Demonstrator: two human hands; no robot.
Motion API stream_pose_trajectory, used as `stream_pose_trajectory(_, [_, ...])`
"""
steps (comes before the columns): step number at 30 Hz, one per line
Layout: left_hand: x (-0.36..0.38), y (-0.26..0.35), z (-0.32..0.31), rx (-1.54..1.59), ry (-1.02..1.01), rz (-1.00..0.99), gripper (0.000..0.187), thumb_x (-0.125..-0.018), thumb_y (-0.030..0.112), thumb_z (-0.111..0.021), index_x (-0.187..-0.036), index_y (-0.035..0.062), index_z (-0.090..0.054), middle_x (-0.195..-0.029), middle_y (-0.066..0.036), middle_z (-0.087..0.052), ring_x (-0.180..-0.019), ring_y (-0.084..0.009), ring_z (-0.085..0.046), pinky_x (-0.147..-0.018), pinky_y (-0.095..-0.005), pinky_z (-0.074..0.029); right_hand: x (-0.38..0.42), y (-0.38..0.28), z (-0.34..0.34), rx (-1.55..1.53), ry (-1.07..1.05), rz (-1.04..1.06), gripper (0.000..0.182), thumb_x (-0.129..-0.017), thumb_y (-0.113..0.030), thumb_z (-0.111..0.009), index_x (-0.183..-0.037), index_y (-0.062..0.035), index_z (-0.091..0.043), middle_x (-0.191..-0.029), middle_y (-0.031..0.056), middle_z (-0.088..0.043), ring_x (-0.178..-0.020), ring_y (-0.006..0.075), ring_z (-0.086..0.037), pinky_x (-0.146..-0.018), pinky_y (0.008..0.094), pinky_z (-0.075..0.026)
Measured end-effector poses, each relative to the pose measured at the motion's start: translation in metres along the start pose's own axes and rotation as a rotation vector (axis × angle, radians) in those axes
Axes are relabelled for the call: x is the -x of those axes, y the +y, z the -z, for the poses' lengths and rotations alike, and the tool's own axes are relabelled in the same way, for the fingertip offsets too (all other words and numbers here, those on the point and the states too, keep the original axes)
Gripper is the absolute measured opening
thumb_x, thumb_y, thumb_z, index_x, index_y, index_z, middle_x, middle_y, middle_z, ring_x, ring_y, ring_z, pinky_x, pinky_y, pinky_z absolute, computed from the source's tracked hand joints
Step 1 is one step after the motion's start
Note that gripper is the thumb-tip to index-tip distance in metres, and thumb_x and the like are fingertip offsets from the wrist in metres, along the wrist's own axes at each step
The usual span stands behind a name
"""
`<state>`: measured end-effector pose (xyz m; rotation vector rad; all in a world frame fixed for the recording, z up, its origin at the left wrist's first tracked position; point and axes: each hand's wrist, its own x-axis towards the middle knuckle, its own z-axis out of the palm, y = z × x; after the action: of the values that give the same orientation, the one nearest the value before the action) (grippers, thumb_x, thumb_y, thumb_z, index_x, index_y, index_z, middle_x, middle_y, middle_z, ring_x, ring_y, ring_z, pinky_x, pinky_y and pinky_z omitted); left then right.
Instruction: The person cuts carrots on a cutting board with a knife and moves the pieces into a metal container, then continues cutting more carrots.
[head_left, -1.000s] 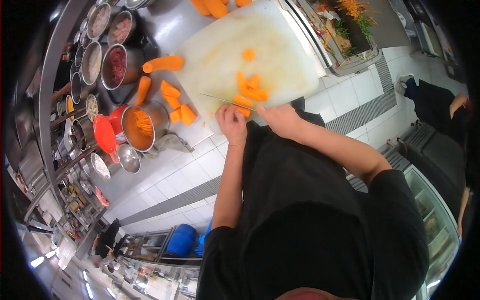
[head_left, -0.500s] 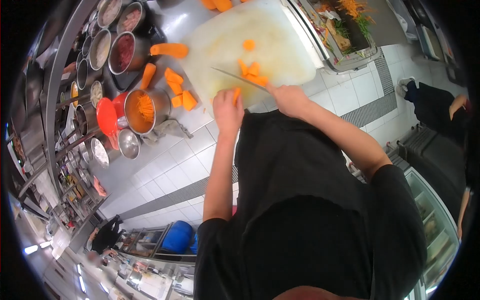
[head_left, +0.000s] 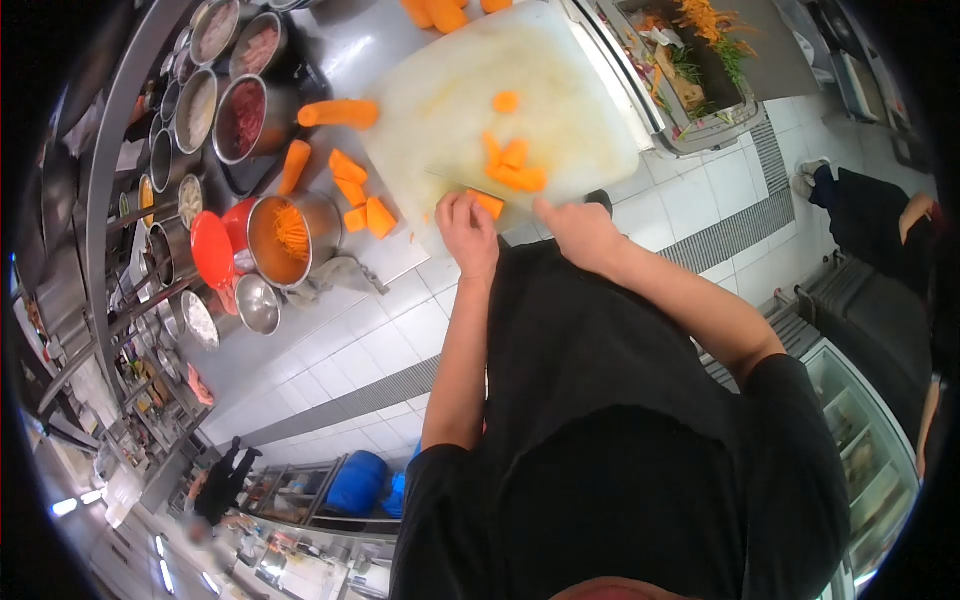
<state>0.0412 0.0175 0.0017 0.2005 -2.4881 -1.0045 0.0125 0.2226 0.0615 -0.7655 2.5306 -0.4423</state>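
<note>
My right hand (head_left: 585, 235) is closed round the handle of a kitchen knife (head_left: 470, 187), whose thin blade points left across the near edge of the white cutting board (head_left: 430, 90). Just left of it, my left hand (head_left: 467, 232) has its fingers bent against a cut block of carrot (head_left: 486, 204), close to the blade. Several cut carrot pieces (head_left: 517, 178) lie beyond the knife, and a round carrot end (head_left: 505, 102) sits farther up the board. My left fingertips are partly hidden.
Left of the board lie a peeled carrot (head_left: 340, 114) and carrot chunks (head_left: 378, 218). A metal pot (head_left: 325, 225) holds shredded carrot, near a red plastic colander (head_left: 212, 250) and several metal containers of meat. At the right is a scrap bin (head_left: 700, 130); a person (head_left: 870, 220) stands beyond.
The carrot block beside my left hand now shows more fully, and my left fingers have shifted on it. My knife has come nearer the block, its blade turned more edge-on. The view has shifted slightly.
</note>
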Motion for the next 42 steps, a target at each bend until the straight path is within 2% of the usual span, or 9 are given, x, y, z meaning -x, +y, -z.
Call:
stream_pose_trajectory(5, [0.005,-0.008,-0.005,-0.020,-0.005,0.016,0.015,-0.091,-0.003,-0.062,-0.104,0.0027,-0.064,-0.112,-0.015,-0.061,-0.103,-0.0345,-0.061,-0.087,-0.0408,-0.051,0.033,-0.016,0.044,0.046,-0.113,-0.049,0.021,-0.091,-0.007,-0.059,-0.108,-0.0049,-0.049,-0.073,0.0141,-0.071,-0.067,0.0339,-0.074,-0.056,0.0454,-0.057])
stream_pose_trajectory(8, [0.007,-0.011,-0.005,0.017,-0.017,0.044,0.019,-0.089,0.002,-0.064,-0.108,0.0035,-0.066,-0.116,-0.017,-0.060,-0.109,-0.0377,-0.057,-0.093,-0.0448,-0.048,0.049,-0.015,0.054,0.015,-0.101,-0.048,0.019,-0.091,-0.007,-0.059,-0.106,-0.0046,-0.048,-0.071,0.0136,-0.070,-0.064,0.0336,-0.073,-0.055,0.0447,-0.057])
stream_pose_trajectory(15, [0.005,-0.012,-0.004,-0.011,-0.022,-0.006,0.022,-0.089,0.001,-0.063,-0.110,0.0041,-0.066,-0.117,-0.017,-0.060,-0.107,-0.0380,-0.056,-0.093,-0.0453,-0.048,0.044,-0.015,0.051,0.032,-0.137,-0.076,0.019,-0.090,-0.008,-0.061,-0.104,-0.0043,-0.049,-0.067,0.0128,-0.069,-0.062,0.0335,-0.073,-0.054,0.0449,-0.056])
stream_pose_trajectory(18, [0.003,-0.012,-0.004,-0.022,-0.021,-0.023,0.023,-0.088,0.000,-0.063,-0.110,0.0041,-0.066,-0.116,-0.017,-0.060,-0.106,-0.0381,-0.056,-0.092,-0.0456,-0.048,0.024,-0.011,0.033,0.005,-0.070,-0.002,0.020,-0.089,-0.009,-0.062,-0.104,-0.0043,-0.049,-0.067,0.0121,-0.069,-0.062,0.0334,-0.073,-0.053,0.0445,-0.056])
stream_pose_trajectory(20, [0.005,-0.011,-0.002,-0.023,-0.024,-0.023,0.022,-0.088,0.000,-0.063,-0.110,0.0040,-0.066,-0.115,-0.017,-0.060,-0.106,-0.0381,-0.056,-0.092,-0.0458,-0.048,0.005,-0.011,0.010,-0.015,0.045,0.051,0.023,-0.088,-0.008,-0.063,-0.106,-0.0043,-0.050,-0.067,0.0124,-0.069,-0.061,0.0334,-0.072,-0.054,0.0443,-0.057])
stream_pose_trajectory(23, [0.001,-0.015,-0.003,-0.025,-0.035,-0.033,0.023,-0.088,0.000,-0.063,-0.111,0.0038,-0.066,-0.114,-0.017,-0.060,-0.105,-0.0380,-0.056,-0.091,-0.0459,-0.048,-0.013,-0.007,-0.004,-0.017,0.025,0.061,0.024,-0.088,-0.008,-0.063,-0.108,-0.0044,-0.050,-0.068,0.0127,-0.069,-0.062,0.0337,-0.072,-0.055,0.0447,-0.057])
stream_pose_trajectory(30, [0.003,-0.012,-0.002,0.009,-0.014,-0.015,0.021,-0.086,-0.003,-0.065,-0.106,0.0031,-0.066,-0.112,-0.016,-0.060,-0.104,-0.0368,-0.057,-0.090,-0.0447,-0.049,0.021,-0.012,0.031,-0.055,-0.011,0.033,0.025,-0.087,-0.007,-0.063,-0.108,-0.0040,-0.050,-0.068,0.0141,-0.069,-0.063,0.0346,-0.072,-0.056,0.0455,-0.057])
stream_pose_trajectory(35, [0.001,-0.006,-0.002,-0.002,-0.008,-0.013,0.019,-0.089,-0.005,-0.062,-0.106,0.0028,-0.065,-0.112,-0.015,-0.061,-0.102,-0.0343,-0.060,-0.087,-0.0407,-0.051,0.049,-0.012,0.056,-0.020,-0.207,-0.062,0.023,-0.087,-0.005,-0.063,-0.105,-0.0034,-0.048,-0.069,0.0135,-0.069,-0.065,0.0349,-0.073,-0.057,0.0454,-0.057])
stream_pose_trajectory(42, [0.000,-0.003,-0.001,-0.002,-0.005,-0.006,0.017,-0.089,-0.005,-0.062,-0.104,0.0027,-0.065,-0.111,-0.015,-0.062,-0.101,-0.0338,-0.060,-0.086,-0.0407,-0.051,0.031,-0.012,0.038,-0.054,-0.093,-0.009,0.024,-0.087,-0.005,-0.064,-0.105,-0.0037,-0.048,-0.068,0.0129,-0.069,-0.063,0.0341,-0.073,-0.054,0.0454,-0.056])
